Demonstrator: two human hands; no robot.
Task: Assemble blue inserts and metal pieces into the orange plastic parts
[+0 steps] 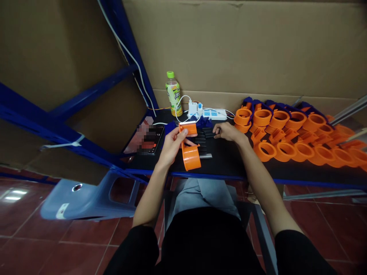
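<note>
An orange plastic part (192, 158) with a ring-shaped lower end and a white toothed strip along its top is held in my left hand (171, 147), thumb across its upper section. My right hand (226, 131) is at the right end of several black strips (202, 144) on the dark table, its fingers curled; whether they grip a strip is too small to tell. A short grey metal piece (205, 156) lies just below the strips. Dark blue material (204, 122) sits behind the held part.
Rows of orange ring parts (296, 120) fill the right of the black table (229, 164). At the back stand a bottle (173, 95) and a white power strip (214, 114) with cables. A phone (155, 141) lies left, beside a blue metal frame (86, 152). A blue stool (83, 198) is lower left.
</note>
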